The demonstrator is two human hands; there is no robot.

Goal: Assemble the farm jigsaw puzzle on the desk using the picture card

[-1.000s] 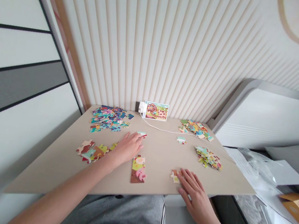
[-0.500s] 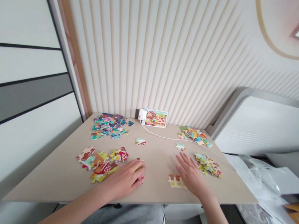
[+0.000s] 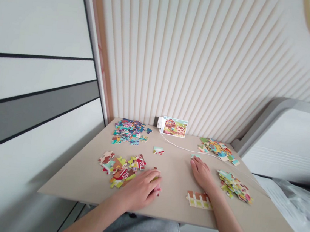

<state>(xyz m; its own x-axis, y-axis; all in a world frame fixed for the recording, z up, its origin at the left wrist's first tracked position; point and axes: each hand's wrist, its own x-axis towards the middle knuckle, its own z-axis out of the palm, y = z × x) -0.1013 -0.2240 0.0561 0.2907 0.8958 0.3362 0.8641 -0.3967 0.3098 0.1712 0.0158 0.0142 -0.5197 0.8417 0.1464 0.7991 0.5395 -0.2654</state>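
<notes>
Left hand: palm down with the fingers bent and close together; whether it pinches anything, I cannot tell, as the underside is hidden.
Pig strip: mostly hidden under the left hand, with only a pink edge and a bit of the top showing.
Right hand: laid flat, fingers outstretched side by side, not closed round anything; the thumb is hard to make out.
Blue piece: one, at the right hand's fingertips, partly covered by them.
Fence strip: one, on the near side of the right hand; its right end is hidden by the forearm, so its pieces cannot be fully counted.
Barn piece: one, lying alone beyond the left hand.
Loose pieces: one cluster just left of the left hand, several overlapping, two with a red-and-white barn door; exact number unclear.
Piles: three, their pieces too heaped to count; the dark blue pile is beyond and left of the left hand, the orange pile beyond and right of the right hand, the green pile to the right hand's right.
Card: one farm picture, beyond and between both hands, against the wall.
Charger: one, just left of the card, beyond the left hand.
Cord: one, passing beyond the right hand, faint toward the right.
Clear plastic: far right of the right hand, cut off by the picture's edge.
</notes>
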